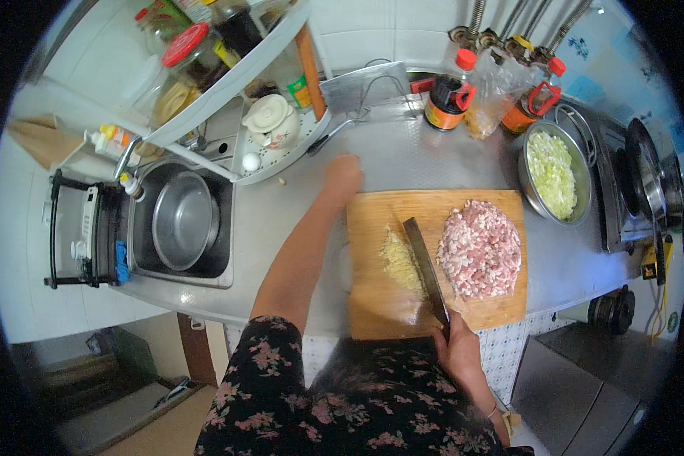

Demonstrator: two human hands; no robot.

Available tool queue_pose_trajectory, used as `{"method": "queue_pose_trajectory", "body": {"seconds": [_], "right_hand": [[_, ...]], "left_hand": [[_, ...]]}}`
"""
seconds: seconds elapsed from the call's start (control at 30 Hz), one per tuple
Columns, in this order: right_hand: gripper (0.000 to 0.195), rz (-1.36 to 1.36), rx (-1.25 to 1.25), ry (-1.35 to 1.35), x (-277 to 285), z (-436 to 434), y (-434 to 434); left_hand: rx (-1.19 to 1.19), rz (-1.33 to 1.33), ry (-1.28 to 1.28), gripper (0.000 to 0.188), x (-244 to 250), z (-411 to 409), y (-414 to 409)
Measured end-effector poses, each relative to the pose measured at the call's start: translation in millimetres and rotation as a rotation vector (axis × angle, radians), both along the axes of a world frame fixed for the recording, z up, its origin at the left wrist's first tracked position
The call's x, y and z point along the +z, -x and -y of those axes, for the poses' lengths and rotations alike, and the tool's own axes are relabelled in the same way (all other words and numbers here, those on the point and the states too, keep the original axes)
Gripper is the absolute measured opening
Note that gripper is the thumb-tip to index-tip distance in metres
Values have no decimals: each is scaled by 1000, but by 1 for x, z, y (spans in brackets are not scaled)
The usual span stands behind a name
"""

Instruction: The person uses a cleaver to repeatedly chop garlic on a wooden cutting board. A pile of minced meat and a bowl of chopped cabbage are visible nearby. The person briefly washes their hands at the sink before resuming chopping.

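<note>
My right hand grips a kitchen cleaver near the front edge of a wooden cutting board. The blade stands over the board, its spine towards me. Left of it lies a small heap of finely chopped, pale yellow garlic or ginger. A large mound of chopped raw meat sits to the right of the blade. My left hand is stretched out by the board's far left corner, over the steel worktop. It looks like a fist, but blur and the angle hide whether anything is in it.
A metal bowl of chopped pale green vegetable stands at the right, beside a gas stove. Behind are sauce bottles and a plastic bag. Leftwards, a corner rack holds jars; a sink contains a metal basin.
</note>
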State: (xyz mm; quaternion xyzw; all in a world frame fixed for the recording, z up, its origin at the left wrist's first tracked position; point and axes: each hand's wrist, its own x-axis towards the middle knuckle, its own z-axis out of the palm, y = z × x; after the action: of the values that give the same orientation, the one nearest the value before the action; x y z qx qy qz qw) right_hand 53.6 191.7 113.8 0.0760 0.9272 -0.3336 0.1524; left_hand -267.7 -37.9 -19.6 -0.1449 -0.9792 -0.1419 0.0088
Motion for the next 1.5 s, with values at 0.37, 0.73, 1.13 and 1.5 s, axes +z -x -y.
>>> {"method": "queue_pose_trajectory", "body": {"seconds": [0.37,0.73,1.13,1.5], "right_hand": [[46,-111,3,13,1,-3,0],[23,-48,-152,76,36,17,6],[23,-57,-71,-83,22,39,11],[23,-109,-132,-120,21,47,5]], "left_hand": [[236,300,-399,14,-20,20,10],[592,750,-2483,4,20,98,-201],[676,1008,-2414,9,42,109,-234],[787,1069,-2312,12,41,134,-258]]}}
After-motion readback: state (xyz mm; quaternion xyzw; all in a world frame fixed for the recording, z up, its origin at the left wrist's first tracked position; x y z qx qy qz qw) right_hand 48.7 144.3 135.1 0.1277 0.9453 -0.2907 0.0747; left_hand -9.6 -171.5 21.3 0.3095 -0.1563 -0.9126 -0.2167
